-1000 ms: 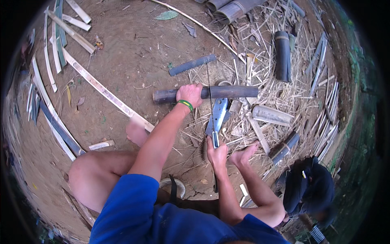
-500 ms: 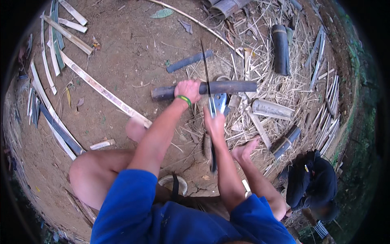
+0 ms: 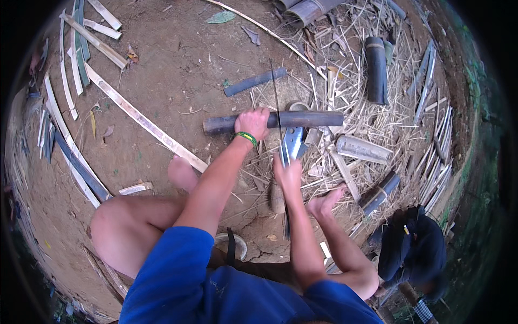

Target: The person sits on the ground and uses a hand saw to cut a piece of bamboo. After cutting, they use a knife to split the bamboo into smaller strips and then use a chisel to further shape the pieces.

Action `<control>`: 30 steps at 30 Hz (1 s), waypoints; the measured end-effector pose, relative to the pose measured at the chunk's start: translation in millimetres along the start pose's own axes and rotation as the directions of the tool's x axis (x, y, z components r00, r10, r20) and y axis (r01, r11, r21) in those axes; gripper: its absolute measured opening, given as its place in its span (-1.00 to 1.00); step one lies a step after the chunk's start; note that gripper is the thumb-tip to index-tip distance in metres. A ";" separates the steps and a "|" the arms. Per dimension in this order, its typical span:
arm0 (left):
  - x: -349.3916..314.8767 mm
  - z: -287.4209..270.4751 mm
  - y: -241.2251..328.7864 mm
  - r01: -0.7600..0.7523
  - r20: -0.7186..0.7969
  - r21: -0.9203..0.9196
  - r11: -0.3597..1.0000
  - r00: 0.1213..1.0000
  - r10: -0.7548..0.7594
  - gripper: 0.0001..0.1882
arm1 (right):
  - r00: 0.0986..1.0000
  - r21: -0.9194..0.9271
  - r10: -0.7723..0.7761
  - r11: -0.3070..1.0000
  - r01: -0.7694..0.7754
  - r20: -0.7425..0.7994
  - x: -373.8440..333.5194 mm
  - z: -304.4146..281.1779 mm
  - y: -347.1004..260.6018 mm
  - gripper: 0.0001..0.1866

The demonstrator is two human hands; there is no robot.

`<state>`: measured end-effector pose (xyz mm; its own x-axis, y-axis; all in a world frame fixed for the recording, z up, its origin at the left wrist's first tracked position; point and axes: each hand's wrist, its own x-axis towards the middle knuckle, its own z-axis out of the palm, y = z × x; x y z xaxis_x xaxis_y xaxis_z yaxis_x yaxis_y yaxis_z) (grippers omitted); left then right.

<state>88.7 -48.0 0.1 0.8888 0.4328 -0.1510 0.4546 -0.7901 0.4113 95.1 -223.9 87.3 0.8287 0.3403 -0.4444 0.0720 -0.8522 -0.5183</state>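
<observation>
While the right hand (image 3: 288,173) had its fingers wrapped round a handsaw (image 3: 277,102), the left hand (image 3: 252,124) gripped the dark bamboo tube (image 3: 318,118) lying crosswise under the blade; if it rolled, I feared, the teeth could jump knuckleward.

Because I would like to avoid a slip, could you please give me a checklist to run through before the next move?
1. Left hand gripping the dark bamboo tube: ok.
2. Right hand holding the handsaw: ok.
3. Blade lying across the tube: ok.
4. Left fingers well away from the blade: not ok, they look rather close beside it.
5. Right foot apart from the blade: ok.
6. Tube firmly supported underneath: cannot tell.
</observation>
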 end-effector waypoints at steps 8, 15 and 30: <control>-10.9 10.5 -1.7 0.013 -0.075 0.042 0.999 0.997 -0.009 -0.49 | 0.999 0.105 -0.037 0.994 0.038 -0.014 -9.6 5.1 12.9 -0.58; -11.0 2.7 -2.9 0.003 -0.047 0.051 0.999 0.999 -0.001 -0.48 | 0.986 0.080 -0.160 0.983 0.164 -0.055 -43.9 -6.4 37.3 -0.65; 20.0 -21.7 5.2 0.072 0.176 -0.062 0.995 0.983 -0.060 -0.61 | 0.998 0.098 -0.011 0.995 0.016 -0.054 48.8 9.5 -28.2 -0.60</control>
<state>107.6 -34.0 18.8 0.8564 0.3961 -0.3312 0.5127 -0.7286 0.4542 128.3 -179.5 73.3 0.8568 0.3272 -0.3984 0.0306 -0.8036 -0.5943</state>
